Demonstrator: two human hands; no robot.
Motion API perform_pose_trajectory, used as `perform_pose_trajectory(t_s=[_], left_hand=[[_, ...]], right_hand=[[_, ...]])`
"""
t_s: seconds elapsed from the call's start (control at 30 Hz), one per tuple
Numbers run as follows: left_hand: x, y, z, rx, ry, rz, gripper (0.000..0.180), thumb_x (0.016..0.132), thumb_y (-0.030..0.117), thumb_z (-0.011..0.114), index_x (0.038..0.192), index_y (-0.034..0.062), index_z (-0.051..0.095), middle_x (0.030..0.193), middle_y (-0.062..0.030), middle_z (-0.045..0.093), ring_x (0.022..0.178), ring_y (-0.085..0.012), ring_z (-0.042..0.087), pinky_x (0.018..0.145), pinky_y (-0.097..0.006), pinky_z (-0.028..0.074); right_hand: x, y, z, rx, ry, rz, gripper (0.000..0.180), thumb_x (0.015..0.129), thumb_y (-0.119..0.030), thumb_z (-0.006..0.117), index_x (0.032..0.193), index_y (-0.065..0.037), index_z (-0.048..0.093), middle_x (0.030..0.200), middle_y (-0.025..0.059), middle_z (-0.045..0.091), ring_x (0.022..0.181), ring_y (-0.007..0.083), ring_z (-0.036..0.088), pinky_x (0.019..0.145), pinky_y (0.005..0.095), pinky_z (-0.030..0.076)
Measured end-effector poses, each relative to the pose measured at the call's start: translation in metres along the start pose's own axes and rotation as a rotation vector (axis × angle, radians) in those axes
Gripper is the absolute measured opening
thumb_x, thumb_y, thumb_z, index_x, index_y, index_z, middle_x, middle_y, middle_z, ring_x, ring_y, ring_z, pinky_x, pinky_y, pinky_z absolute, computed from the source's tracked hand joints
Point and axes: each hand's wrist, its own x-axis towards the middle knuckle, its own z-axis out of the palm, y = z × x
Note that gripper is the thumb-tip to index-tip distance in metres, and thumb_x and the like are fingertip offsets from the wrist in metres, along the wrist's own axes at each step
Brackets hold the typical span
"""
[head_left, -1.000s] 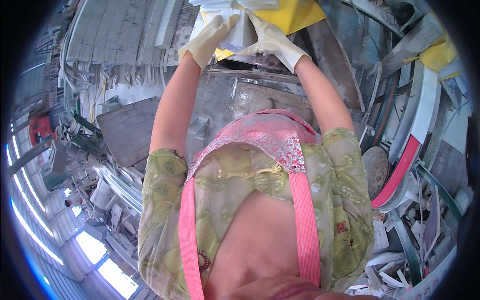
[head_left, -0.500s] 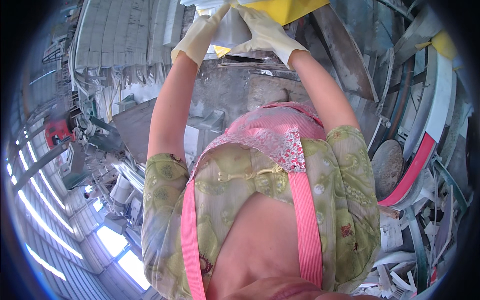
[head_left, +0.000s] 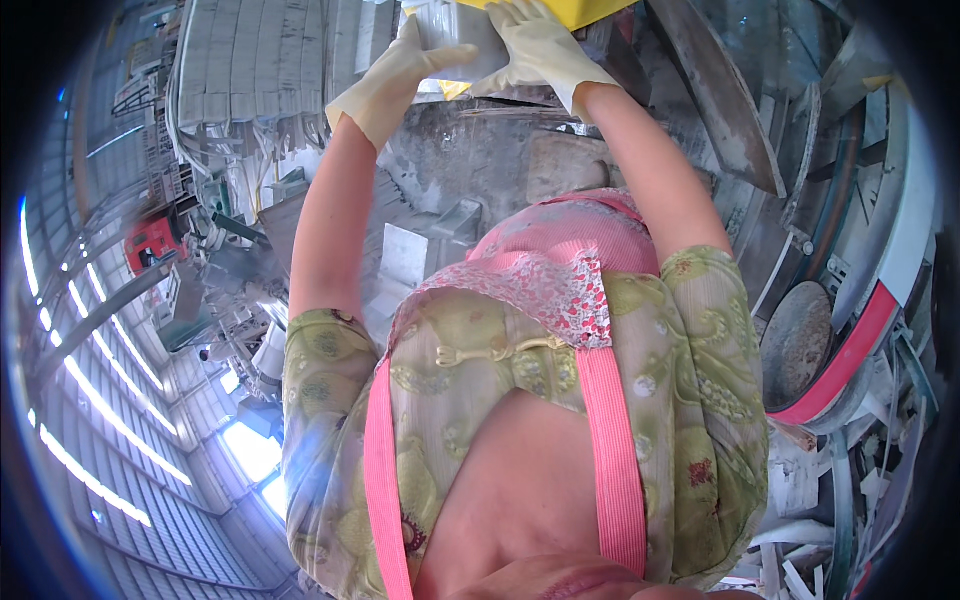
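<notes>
While both hands (head_left: pixel 480 65) grip it, pale slab (head_left: pixel 455 35) lying crosswise

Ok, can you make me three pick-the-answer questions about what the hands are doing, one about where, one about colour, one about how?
1. Where are the two gloved hands?
A. at the top edge of the picture
B. at the bottom edge
C. at the far left rim

2. What colour is the box-shaped thing above the hands?
A. blue
B. yellow
C. black

3. How is the pale grey flat piece held?
A. lying untouched
B. by one hand
C. by both hands

Answers:
A, the left hand and right hand are up at the top.
B, the yellow box-shaped thing.
C, both press on the pale grey flat piece.
</notes>
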Motion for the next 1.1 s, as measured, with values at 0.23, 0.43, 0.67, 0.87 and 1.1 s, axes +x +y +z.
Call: perform_pose_trajectory(t_s=[0.23,0.43,0.67,0.87,1.1], left_hand=[[0.004,-0.021,0.001,0.151,-0.05,0.036,0.068,0.09,0.015,0.066,0.154,0.0094,0.042,0.136,-0.0247,0.056,0.132,-0.0352,0.054,0.11,-0.036,0.042],[0.003,-0.018,0.008,0.365,0.019,0.069,0.049,0.089,0.014,0.059,0.138,0.01,0.057,0.116,-0.0225,0.063,0.102,-0.0319,0.065,0.085,-0.04,0.053],[0.027,-0.033,0.032,0.249,0.409,-0.179,0.083,0.073,0.056,0.073,0.124,-0.0076,0.059,0.117,-0.0314,0.068,0.114,-0.0408,0.066,0.094,-0.045,0.05],[0.063,-0.099,0.027,0.644,0.352,0.189,0.049,0.088,0.043,0.069,0.125,0.0111,0.067,0.104,-0.0233,0.069,0.094,-0.038,0.068,0.081,-0.047,0.052],[0.061,-0.075,0.026,0.177,0.432,-0.041,0.056,0.083,0.046,0.071,0.113,-0.0008,0.068,0.097,-0.0264,0.068,0.09,-0.0361,0.065,0.084,-0.045,0.049]], right_hand=[[-0.002,-0.006,-0.015,-0.07,-0.093,0.074,0.123,0.055,-0.07,0.082,0.139,0.012,0.047,0.14,0.0296,0.053,0.137,0.0416,0.044,0.118,0.0461,0.031],[-0.053,0.004,-0.062,-0.029,0.25,-0.135,0.058,0.083,-0.043,0.073,0.118,0.003,0.063,0.11,0.0196,0.065,0.118,0.0375,0.056,0.112,0.0488,0.036],[-0.244,0.05,-0.256,-0.235,0.724,0.54,0.02,0.093,-0.009,0.064,0.109,-0.002,0.074,0.113,0.0185,0.071,0.112,0.0329,0.065,0.1,0.041,0.049],[-0.434,0.007,-0.332,-0.497,0.839,1.005,0.035,0.1,-0.021,0.058,0.128,-0.001,0.067,0.134,0.0188,0.064,0.128,0.033,0.057,0.11,0.0417,0.041],[-0.458,0.037,-0.328,-0.943,0.208,0.973,0.084,0.084,-0.037,0.076,0.154,-0.006,0.04,0.156,0.0155,0.044,0.147,0.0321,0.036,0.122,0.0449,0.027]])
